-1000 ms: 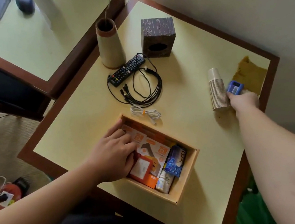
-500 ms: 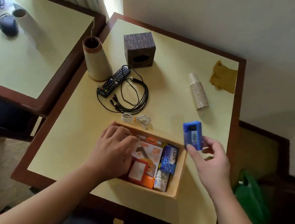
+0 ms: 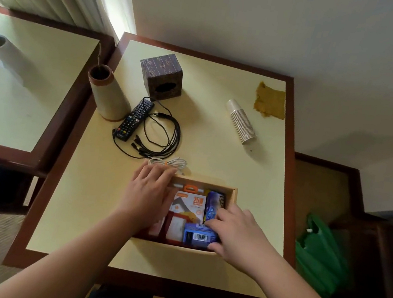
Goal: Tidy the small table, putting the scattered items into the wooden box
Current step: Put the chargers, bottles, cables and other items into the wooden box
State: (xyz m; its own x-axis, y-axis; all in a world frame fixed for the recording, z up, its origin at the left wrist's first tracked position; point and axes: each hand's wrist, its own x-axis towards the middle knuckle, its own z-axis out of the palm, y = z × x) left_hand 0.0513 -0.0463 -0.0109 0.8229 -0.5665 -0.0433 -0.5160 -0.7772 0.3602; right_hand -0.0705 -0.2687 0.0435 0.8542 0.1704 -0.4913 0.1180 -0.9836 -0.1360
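Observation:
The wooden box [image 3: 231, 191] sits near the table's front edge, holding an orange-and-white carton [image 3: 191, 205], a blue soap pack [image 3: 214, 205] and other small packs. My right hand [image 3: 236, 235] grips the small blue box with a barcode [image 3: 199, 236], which lies inside the wooden box at its near right corner. Resting flat on the box's left side, my left hand [image 3: 150, 193] covers that rim. Behind the box lie a white cable [image 3: 170, 162], a coiled black cable [image 3: 160, 136] and a black remote [image 3: 134, 120].
A stack of paper cups [image 3: 241, 122] lies on its side at the right, with a brown cloth [image 3: 270, 101] behind it. A cone-shaped vase [image 3: 106, 93] and dark tissue box [image 3: 161, 79] stand at the back. Another table [image 3: 22, 89] adjoins left; a green bag [image 3: 317, 254] is on the floor.
My right hand brought the small blue box from the far right of the table down into the wooden box. My left hand stayed on the box's left side.

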